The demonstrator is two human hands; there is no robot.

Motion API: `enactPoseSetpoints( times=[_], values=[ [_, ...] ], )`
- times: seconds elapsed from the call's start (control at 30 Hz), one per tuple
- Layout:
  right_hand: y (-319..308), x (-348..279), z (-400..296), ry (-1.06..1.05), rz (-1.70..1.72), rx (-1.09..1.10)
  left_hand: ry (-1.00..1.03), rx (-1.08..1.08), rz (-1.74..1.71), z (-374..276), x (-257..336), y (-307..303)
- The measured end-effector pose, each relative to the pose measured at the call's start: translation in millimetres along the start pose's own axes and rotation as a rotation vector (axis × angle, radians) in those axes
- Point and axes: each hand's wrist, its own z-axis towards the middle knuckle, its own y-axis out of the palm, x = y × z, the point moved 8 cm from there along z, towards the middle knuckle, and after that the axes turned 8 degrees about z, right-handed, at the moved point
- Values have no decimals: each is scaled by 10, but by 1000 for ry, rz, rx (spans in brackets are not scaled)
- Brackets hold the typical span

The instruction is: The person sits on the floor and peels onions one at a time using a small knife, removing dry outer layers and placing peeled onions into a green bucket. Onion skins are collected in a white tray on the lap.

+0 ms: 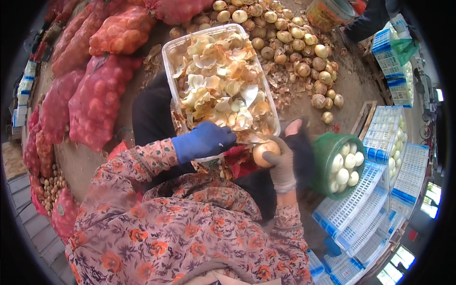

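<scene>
A blue glove covers my left hand (pixel 205 140), closed in a fist. From its far side a thin knife blade (pixel 253 139) seems to reach to the top of an unpeeled onion (pixel 264 154); the handle is hidden in the fist. In a light grey glove, my right hand (pixel 281 160) grips that onion, thumb across its front. Both hands are at the near end of a white plastic tub (pixel 166 58), which is heaped with loose onion skins (pixel 217 80). Red mesh (pixel 242 162) shows below the hands.
Loose onions (pixel 297 44) spread over the floor beyond the tub. Full red mesh sacks (pixel 101 103) stand at left. To the right, a green mesh-lined container (pixel 319 167) holds peeled onions (pixel 342 176), beside stacked white-and-blue crates (pixel 359 203). A bucket (pixel 326 16) and another person's leg (pixel 367 26) are at the far right.
</scene>
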Motion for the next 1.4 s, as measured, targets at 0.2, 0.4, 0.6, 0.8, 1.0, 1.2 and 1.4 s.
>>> enactPoseSetpoints(
  times=[0.2, 0.4, 0.6, 0.8, 1.0, 1.2, 1.4],
  values=[
    [74, 156, -135, 107, 189, -26, 137, 55, -362, -55, -91, 54],
    [125, 297, -185, 81, 56, -130, 146, -246, -832, -192, -150, 237],
    [215, 430, -135, 238, 179, -233, -28, -453, -626, -447, -251, -29],
    [220, 490, -199, 159, 38, -208, -362, -107, -1216, -147, 33, 133],
    [190, 647, -252, 151, 5, -308, -383, -61, -1321, -88, 206, 603],
    [220, 494, -281, 167, 184, -233, -685, 126, -1625, -123, 131, 676],
    [450, -43, -251, -568, -884, 36, -462, 228, -1191, 54, 99, 378]
  ],
)
